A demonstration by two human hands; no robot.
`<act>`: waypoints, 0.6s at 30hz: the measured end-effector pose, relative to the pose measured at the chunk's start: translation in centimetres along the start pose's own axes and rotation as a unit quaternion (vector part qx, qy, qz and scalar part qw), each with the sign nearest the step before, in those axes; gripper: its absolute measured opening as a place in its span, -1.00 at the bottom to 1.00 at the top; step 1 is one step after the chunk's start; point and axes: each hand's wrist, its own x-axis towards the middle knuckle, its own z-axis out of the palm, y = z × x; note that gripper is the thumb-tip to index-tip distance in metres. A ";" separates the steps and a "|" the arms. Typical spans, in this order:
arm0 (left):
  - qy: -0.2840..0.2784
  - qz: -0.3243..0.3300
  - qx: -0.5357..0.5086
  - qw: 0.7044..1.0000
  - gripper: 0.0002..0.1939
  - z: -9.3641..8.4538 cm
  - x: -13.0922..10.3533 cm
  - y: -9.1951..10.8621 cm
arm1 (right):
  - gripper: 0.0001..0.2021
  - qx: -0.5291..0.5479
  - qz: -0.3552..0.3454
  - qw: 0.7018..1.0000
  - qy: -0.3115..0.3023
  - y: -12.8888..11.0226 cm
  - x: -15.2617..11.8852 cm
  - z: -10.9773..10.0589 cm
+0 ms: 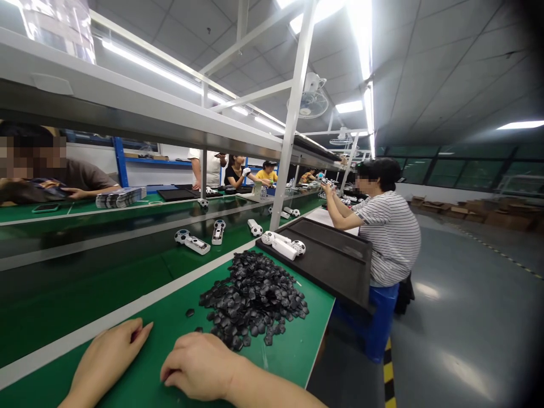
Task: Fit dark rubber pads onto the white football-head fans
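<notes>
Our left hand (109,353) at green flat tabletop (164,317), fingers bent; we cannot tell if grasping. Our right hand (199,365), fingers curled, grip hidden from us, just beside heap of small black pentagonal pieces (259,294) on tabletop. Black rectangular tray (331,255) beyond, right.

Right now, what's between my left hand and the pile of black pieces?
Head view: a loose black piece on the green tabletop lies between your left hand and the pile.
</notes>
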 end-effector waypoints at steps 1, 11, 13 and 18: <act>-0.007 -0.002 0.006 1.000 -0.58 -0.2 -0.1 0.2 | -0.80 0.001 0.001 1.000 -0.005 0.0 0.0 0.0; -0.012 -0.002 0.016 1.000 -0.58 -1.0 -0.3 0.9 | -0.83 0.003 0.008 1.000 0.000 0.2 0.0 0.5; 0.009 -0.002 0.014 1.000 -0.60 -1.3 -0.3 1.2 | -0.86 0.009 0.008 1.000 0.007 0.3 0.0 0.6; 0.062 -0.001 -0.013 0.998 -0.71 -1.7 -1.3 3.1 | -0.90 0.058 0.031 0.998 0.015 -0.3 -0.7 0.3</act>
